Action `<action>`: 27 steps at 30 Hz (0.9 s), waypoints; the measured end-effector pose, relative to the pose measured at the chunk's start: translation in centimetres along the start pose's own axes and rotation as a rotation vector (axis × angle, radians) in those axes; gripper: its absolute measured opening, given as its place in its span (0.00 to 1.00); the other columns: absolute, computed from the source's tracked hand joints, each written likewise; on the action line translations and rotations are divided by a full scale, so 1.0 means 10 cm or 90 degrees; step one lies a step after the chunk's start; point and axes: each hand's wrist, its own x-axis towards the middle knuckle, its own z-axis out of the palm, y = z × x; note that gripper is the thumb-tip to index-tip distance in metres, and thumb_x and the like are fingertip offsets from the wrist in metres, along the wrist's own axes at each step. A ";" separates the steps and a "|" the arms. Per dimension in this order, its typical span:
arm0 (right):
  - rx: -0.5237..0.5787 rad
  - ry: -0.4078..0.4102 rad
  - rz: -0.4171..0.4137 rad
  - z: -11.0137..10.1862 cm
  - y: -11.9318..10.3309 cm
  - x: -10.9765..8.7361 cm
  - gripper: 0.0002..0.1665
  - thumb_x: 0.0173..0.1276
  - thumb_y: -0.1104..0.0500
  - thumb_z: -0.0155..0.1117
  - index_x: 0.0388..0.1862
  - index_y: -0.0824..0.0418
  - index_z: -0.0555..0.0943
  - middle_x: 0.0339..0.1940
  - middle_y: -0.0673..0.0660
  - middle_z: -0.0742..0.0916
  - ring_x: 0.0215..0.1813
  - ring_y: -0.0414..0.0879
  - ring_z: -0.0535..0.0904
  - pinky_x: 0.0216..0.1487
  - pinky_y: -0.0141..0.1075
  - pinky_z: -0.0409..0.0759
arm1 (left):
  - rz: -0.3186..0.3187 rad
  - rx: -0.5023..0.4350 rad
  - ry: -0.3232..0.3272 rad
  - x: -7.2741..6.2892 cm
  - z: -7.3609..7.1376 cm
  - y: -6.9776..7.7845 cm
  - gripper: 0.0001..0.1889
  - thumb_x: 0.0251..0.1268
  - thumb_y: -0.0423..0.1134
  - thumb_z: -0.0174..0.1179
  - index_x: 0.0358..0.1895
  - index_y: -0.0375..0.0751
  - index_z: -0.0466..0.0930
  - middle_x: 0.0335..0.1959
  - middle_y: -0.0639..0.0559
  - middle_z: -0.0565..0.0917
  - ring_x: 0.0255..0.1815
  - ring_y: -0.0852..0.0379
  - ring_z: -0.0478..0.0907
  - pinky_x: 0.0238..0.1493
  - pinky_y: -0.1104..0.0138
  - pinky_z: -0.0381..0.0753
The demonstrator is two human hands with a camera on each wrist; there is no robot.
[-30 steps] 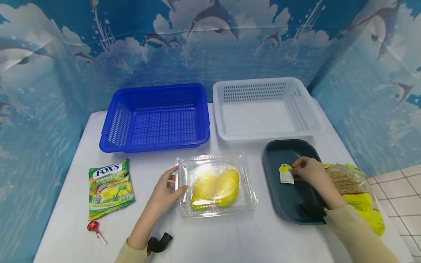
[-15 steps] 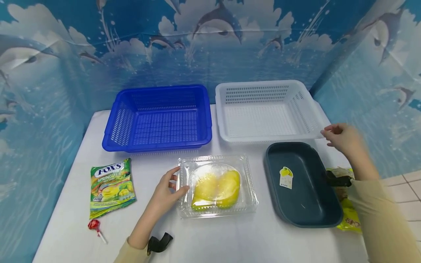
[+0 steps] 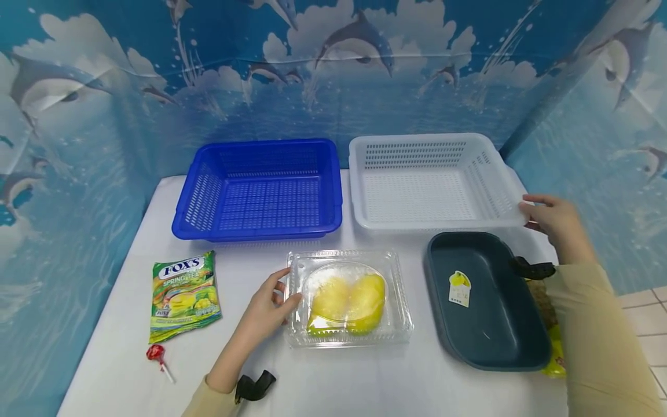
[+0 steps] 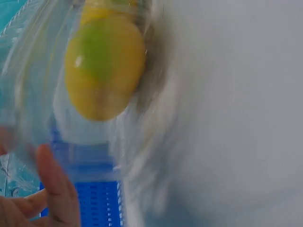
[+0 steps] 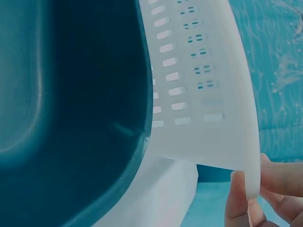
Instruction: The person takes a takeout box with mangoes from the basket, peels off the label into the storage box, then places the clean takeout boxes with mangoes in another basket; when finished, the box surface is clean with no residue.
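My left hand [image 3: 270,310] holds the left edge of a clear plastic clamshell box [image 3: 398,324], its thumb over the lid's rim. Inside lie two yellow fruits [image 3: 369,298] that look like mangoes; the left wrist view shows one fruit [image 4: 105,66] with a green patch through the blurred plastic. At the back right, my right hand [image 3: 559,223] pinches the front right corner of a white slotted basket [image 3: 411,223]. In the right wrist view, thumb and fingers sit on either side of the basket's rim [image 5: 253,156].
A dark teal tub [image 3: 484,324] holds a small paper tag [image 3: 459,289] printed with yellow fruit. A yellow packet [image 3: 556,353] is partly hidden behind the right sleeve. Left are a blue basket [image 3: 260,233], a green FOX'S candy bag [image 3: 184,298] and a red lollipop [image 3: 155,352].
My right hand has left the paper tag, which lies in the tub, and moved up and right to take the white basket's corner. The left hand stays at the clamshell box.
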 end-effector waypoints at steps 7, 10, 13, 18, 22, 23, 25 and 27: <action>0.080 0.000 0.054 -0.05 -0.01 0.01 0.25 0.73 0.46 0.57 0.66 0.47 0.69 0.30 0.33 0.76 0.31 0.27 0.78 0.39 0.26 0.82 | 0.031 -0.057 -0.017 -0.04 -0.09 0.22 0.33 0.68 0.36 0.61 0.74 0.47 0.61 0.48 0.43 0.69 0.25 0.58 0.73 0.24 0.64 0.82; 0.072 0.002 0.066 -0.05 -0.04 0.01 0.33 0.73 0.45 0.56 0.74 0.52 0.64 0.35 0.36 0.75 0.32 0.27 0.77 0.40 0.26 0.82 | 0.064 -0.076 -0.036 -0.02 -0.17 0.44 0.32 0.70 0.37 0.60 0.74 0.47 0.59 0.50 0.42 0.69 0.27 0.59 0.74 0.27 0.64 0.82; 0.066 0.010 0.070 -0.05 -0.06 0.01 0.34 0.73 0.45 0.56 0.74 0.52 0.63 0.41 0.40 0.75 0.32 0.28 0.77 0.41 0.26 0.82 | 0.119 -0.088 -0.043 0.08 -0.22 0.73 0.32 0.71 0.39 0.59 0.75 0.47 0.57 0.50 0.42 0.69 0.28 0.57 0.75 0.30 0.63 0.83; 0.077 0.005 0.075 -0.06 -0.03 0.02 0.32 0.72 0.43 0.56 0.72 0.48 0.65 0.44 0.42 0.74 0.32 0.28 0.78 0.42 0.27 0.82 | 0.176 -0.099 -0.039 0.48 -0.17 1.24 0.34 0.72 0.43 0.58 0.76 0.46 0.55 0.48 0.43 0.71 0.27 0.55 0.78 0.31 0.63 0.84; 0.087 -0.009 0.079 -0.04 0.00 0.02 0.35 0.73 0.44 0.56 0.75 0.50 0.62 0.45 0.42 0.74 0.33 0.29 0.78 0.40 0.26 0.82 | 0.154 -0.098 -0.044 0.91 -0.06 1.54 0.36 0.71 0.49 0.58 0.77 0.46 0.54 0.46 0.45 0.73 0.25 0.54 0.81 0.30 0.64 0.83; 0.086 -0.009 0.077 -0.02 0.00 0.02 0.36 0.73 0.44 0.56 0.76 0.51 0.61 0.45 0.42 0.74 0.33 0.29 0.78 0.40 0.26 0.82 | 0.141 -0.097 -0.044 1.01 -0.03 1.60 0.37 0.71 0.50 0.58 0.77 0.46 0.54 0.45 0.45 0.73 0.25 0.54 0.82 0.31 0.63 0.83; 0.077 -0.009 0.072 0.00 0.02 0.03 0.40 0.73 0.44 0.55 0.79 0.54 0.58 0.46 0.43 0.74 0.34 0.29 0.77 0.41 0.26 0.82 | 0.117 -0.093 -0.044 1.19 0.04 1.70 0.38 0.71 0.52 0.58 0.77 0.47 0.53 0.45 0.46 0.73 0.25 0.53 0.83 0.33 0.63 0.83; 0.067 -0.004 0.069 0.01 0.03 0.03 0.40 0.74 0.44 0.54 0.79 0.56 0.57 0.46 0.44 0.74 0.34 0.29 0.77 0.42 0.26 0.81 | 0.097 -0.098 -0.045 1.35 0.12 1.77 0.38 0.71 0.52 0.58 0.78 0.47 0.51 0.43 0.46 0.75 0.25 0.54 0.83 0.37 0.62 0.85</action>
